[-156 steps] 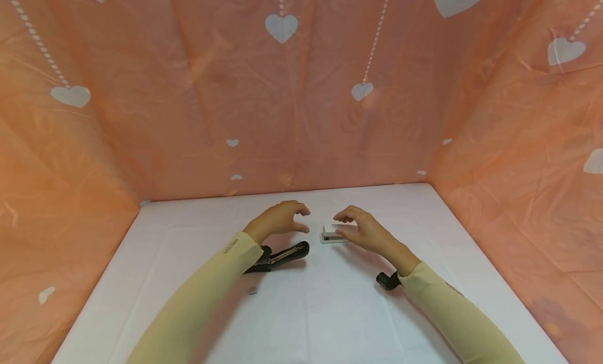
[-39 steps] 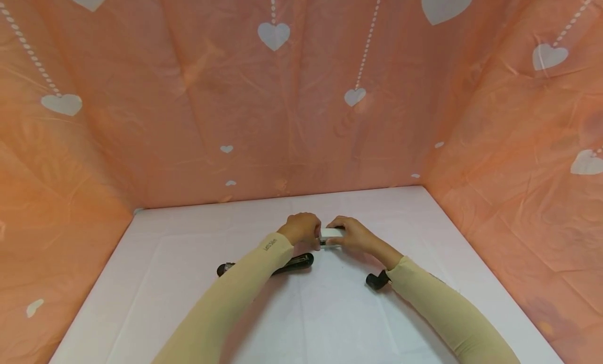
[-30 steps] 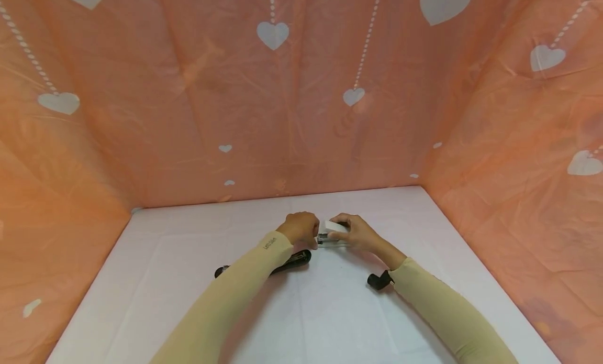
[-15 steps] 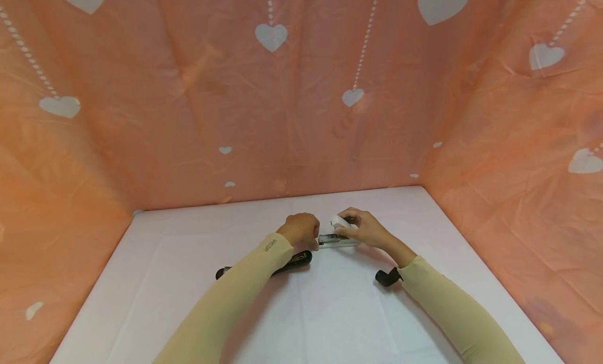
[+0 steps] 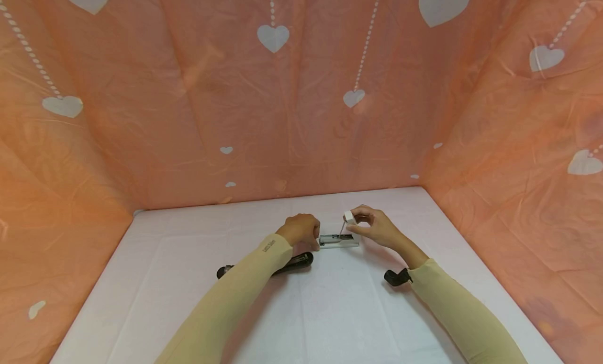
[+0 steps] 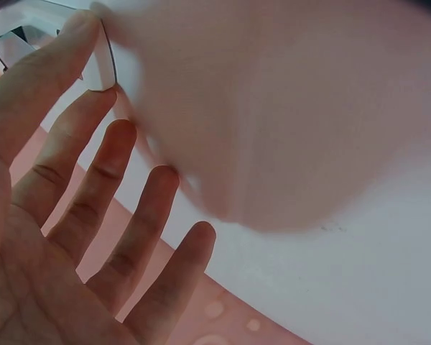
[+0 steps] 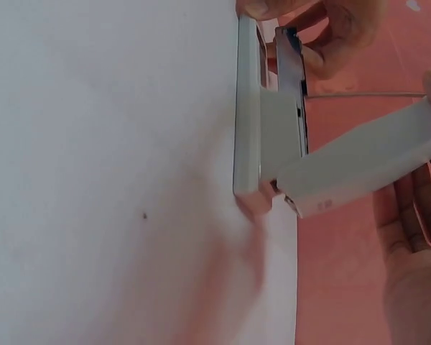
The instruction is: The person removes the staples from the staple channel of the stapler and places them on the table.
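Observation:
A small white stapler [image 5: 340, 244] lies on the table with its top cover [image 7: 366, 158] swung up at a steep angle, baring the metal staple channel [image 7: 290, 63]. A thin rod [image 7: 366, 95] runs from the channel to the raised cover. My right hand [image 5: 380, 230] holds the cover's free end between thumb and fingers. At the opposite end my left hand [image 5: 300, 230] pinches the stapler's base with thumb and index finger; in the left wrist view its other fingers [image 6: 144, 237] are spread. A black stapler [image 5: 294, 263] lies partly hidden beneath my left forearm.
The white-covered table [image 5: 339, 317] is bounded by an orange-pink curtain [image 5: 188, 118] with heart prints at the back and sides. A black wrist-worn device [image 5: 397, 277] juts from my right cuff, just above the table.
Both hands came to the white stapler and took hold of it. My right hand then raised its cover up and to the right, exposing the channel, while my left hand stayed on the base.

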A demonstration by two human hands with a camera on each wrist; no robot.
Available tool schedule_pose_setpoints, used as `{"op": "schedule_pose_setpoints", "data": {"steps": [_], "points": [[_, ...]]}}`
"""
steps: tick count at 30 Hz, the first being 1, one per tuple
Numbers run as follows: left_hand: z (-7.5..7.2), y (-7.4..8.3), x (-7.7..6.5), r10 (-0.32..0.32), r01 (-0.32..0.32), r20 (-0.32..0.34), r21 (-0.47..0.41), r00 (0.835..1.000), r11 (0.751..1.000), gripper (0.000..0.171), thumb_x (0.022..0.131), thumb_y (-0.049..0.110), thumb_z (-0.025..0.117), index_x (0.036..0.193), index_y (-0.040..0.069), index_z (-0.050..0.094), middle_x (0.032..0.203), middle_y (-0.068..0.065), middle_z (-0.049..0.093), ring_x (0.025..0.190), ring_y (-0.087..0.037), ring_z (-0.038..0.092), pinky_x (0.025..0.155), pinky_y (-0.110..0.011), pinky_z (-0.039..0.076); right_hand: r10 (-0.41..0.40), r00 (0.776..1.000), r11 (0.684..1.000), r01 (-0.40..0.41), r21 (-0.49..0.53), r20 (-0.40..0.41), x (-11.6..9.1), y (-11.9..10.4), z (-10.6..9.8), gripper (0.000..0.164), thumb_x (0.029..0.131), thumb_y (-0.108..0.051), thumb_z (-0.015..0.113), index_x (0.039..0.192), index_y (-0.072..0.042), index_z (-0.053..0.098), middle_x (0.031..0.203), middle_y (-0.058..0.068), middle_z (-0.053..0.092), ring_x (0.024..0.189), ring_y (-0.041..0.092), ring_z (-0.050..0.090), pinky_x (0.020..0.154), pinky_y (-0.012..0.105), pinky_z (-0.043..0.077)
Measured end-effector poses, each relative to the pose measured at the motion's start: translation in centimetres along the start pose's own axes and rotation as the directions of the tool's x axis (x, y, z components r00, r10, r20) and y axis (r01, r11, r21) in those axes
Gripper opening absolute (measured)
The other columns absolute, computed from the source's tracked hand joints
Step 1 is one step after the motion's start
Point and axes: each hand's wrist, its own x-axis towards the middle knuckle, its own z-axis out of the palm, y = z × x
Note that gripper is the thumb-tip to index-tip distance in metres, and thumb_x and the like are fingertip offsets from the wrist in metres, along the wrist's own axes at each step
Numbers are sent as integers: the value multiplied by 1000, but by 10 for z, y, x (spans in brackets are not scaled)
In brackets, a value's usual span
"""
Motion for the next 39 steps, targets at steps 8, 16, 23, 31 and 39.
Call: {"op": "schedule_pose_setpoints", "data": {"steps": [8, 16, 23, 31, 39], "points": [[1, -1, 1, 2, -2, 6, -7, 1000, 1000, 29, 84, 26, 95, 83, 17, 67, 85, 5, 63, 83, -14, 54, 89, -42, 45, 31, 999, 999, -31, 45, -8, -5, 2, -8, 31, 94, -2, 81, 123, 3, 72, 117, 9, 72, 106, 17, 68, 97, 23, 53], [1, -1, 0, 0, 0, 10, -23, 1000, 1000, 29, 85, 26, 95, 84, 17, 67, 87, 4, 62, 84, -15, 54, 82, -38, 44, 35, 999, 995, -32, 96, -23, -12, 4, -17, 34, 95, 3, 78, 124, 14, 65, 119, 27, 68, 104, 11, 70, 92, 22, 56], [2, -4, 0, 11, -11, 3, -24, 1000, 1000, 30, 84, 26, 95, 84, 17, 67, 87, 5, 63, 83, -14, 55, 81, -37, 45, 44, 998, 987, -38, 156, -35, -20, 11, -30, 31, 99, 1, 74, 125, 14, 63, 122, 15, 70, 106, 9, 70, 90, 21, 57], [1, -4, 0, 15, -15, 10, -16, 1000, 1000, 30, 85, 27, 95, 84, 17, 66, 90, 4, 61, 84, -15, 54, 81, -36, 44, 52, 997, 990, -44, 131, -51, -34, 22, -47, 36, 101, 2, 72, 130, 17, 59, 123, 12, 69, 105, 6, 68, 91, 18, 54], [0, -4, 0, 16, -15, 17, -42, 1000, 999, 30, 85, 26, 95, 84, 16, 66, 87, 3, 62, 82, -14, 54, 74, -32, 43, 56, 997, 993, -49, 106, -61, -40, 27, -54, 35, 99, 5, 72, 129, 17, 58, 115, 6, 70, 99, 6, 69, 85, 20, 56]]}}
